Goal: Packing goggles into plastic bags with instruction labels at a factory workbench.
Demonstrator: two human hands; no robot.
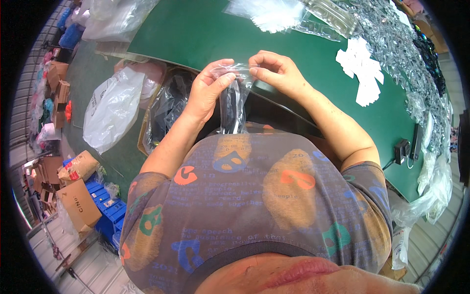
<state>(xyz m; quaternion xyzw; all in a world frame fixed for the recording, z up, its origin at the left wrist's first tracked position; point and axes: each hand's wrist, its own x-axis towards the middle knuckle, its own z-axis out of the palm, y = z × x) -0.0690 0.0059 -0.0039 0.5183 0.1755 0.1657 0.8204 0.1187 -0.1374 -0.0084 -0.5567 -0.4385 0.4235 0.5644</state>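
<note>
A small clear plastic bag (234,105) with a dark item inside hangs between my two hands, just off the near edge of the green table (205,34). My left hand (208,88) pinches the bag's top at its left side, thumb and fingers closed on the film. My right hand (276,71) pinches the top at its right side, fingers curled over the opening. The bag's lower end rests against my patterned shirt.
White paper cards (364,73) lie on the table at the right, past them a long heap of shiny clear packets (401,44). More clear bags (274,14) lie at the table's far side. A box of dark items (169,108) and a white sack (112,108) stand on the floor to the left.
</note>
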